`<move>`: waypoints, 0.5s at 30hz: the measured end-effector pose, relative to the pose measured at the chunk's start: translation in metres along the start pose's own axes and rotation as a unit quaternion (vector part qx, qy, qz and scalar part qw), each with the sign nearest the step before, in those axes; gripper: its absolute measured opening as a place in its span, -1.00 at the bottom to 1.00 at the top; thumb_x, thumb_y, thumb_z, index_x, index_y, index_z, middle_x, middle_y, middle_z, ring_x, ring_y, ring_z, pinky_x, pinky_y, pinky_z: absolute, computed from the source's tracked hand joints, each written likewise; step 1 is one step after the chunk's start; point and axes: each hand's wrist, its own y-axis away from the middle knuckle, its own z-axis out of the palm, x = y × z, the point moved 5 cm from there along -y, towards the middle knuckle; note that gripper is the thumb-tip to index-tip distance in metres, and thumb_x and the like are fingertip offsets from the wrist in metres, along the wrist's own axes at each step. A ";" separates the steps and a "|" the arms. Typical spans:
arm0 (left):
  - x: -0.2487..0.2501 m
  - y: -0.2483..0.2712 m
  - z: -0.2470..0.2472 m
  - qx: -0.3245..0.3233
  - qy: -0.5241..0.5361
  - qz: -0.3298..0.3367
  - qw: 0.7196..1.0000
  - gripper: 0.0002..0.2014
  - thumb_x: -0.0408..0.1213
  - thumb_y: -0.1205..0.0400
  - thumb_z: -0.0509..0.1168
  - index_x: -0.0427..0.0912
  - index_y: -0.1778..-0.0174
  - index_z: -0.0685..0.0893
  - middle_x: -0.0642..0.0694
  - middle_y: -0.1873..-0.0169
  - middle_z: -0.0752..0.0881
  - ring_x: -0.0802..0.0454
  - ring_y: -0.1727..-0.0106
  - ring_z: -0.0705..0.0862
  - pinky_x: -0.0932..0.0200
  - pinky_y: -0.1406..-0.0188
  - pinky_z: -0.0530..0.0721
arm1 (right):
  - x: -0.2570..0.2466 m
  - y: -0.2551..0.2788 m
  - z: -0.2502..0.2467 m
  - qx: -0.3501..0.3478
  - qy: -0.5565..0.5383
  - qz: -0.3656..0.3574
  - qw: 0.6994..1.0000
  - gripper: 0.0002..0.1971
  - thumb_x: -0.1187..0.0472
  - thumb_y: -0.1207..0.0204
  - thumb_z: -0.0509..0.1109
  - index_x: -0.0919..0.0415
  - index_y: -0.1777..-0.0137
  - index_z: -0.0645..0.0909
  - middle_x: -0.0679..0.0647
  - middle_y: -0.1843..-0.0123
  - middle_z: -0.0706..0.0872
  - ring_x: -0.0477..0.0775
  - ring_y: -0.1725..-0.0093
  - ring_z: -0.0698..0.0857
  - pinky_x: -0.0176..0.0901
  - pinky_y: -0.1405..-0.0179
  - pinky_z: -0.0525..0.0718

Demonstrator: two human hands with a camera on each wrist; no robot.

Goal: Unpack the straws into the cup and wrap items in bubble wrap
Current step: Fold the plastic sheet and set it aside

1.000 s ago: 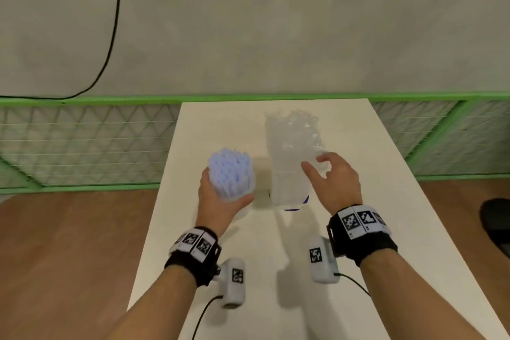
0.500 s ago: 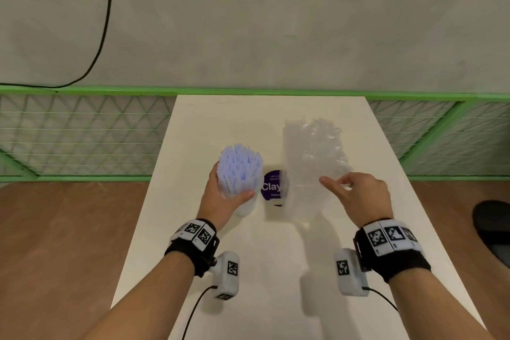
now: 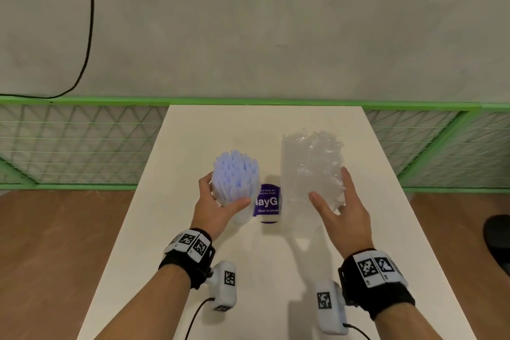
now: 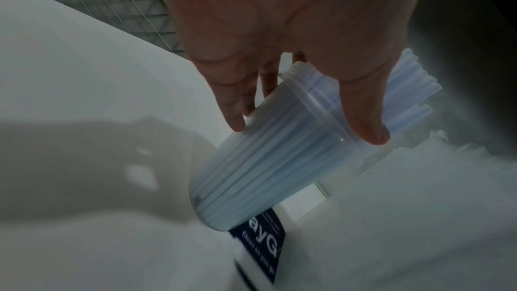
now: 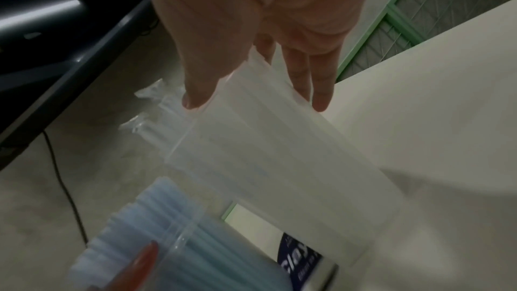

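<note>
A clear cup (image 3: 237, 212) (image 4: 265, 174) packed with light blue straws (image 3: 236, 171) (image 4: 414, 87) stands on the white table (image 3: 262, 284). My left hand (image 3: 225, 193) (image 4: 303, 128) grips it near the rim, thumb on one side and fingers on the other. To its right stands a second clear cup (image 3: 303, 201) (image 5: 265, 152) with crinkly clear-wrapped straws (image 3: 314, 154) sticking out. My right hand (image 3: 329, 185) (image 5: 256, 102) holds this one between thumb and fingers. The blue straw cup (image 5: 167, 240) also shows low in the right wrist view.
A container with a purple label (image 3: 266, 203) (image 4: 260, 242) (image 5: 302, 256) stands between the two cups. A green mesh fence (image 3: 69, 146) runs behind the table. A black cable (image 3: 89, 22) hangs on the wall. A dark object (image 3: 496, 237) lies on the floor at right.
My right hand has carried the clear cup of wrapped straws to the right, uncovering the purple-labelled container. My left hand has kept its grip on the blue straw cup.
</note>
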 end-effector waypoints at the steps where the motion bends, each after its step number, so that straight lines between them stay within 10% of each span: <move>1: 0.003 -0.010 0.003 -0.001 -0.002 0.000 1.000 -0.12 -0.13 -0.35 0.67 0.22 -0.43 0.22 0.13 -0.33 0.52 0.09 -0.28 0.56 0.12 -0.23 0.53 | -0.002 -0.012 0.003 0.001 0.003 -0.003 1.000 -0.12 -0.21 -0.44 0.46 -0.14 -0.69 0.11 0.01 -0.60 0.44 0.13 -0.49 0.51 -0.25 -0.31 0.41; 15: 0.063 -0.222 0.043 0.005 -0.027 0.023 0.999 -0.14 -0.07 -0.40 0.63 0.06 -0.50 0.23 0.02 -0.28 0.54 -0.03 -0.25 0.57 0.09 -0.24 0.50 | -0.039 -0.225 0.051 0.016 0.008 -0.035 0.999 -0.27 -0.17 -0.49 0.46 -0.18 -0.63 0.26 -0.19 -0.18 0.60 -0.07 -0.17 0.57 -0.34 -0.15 0.37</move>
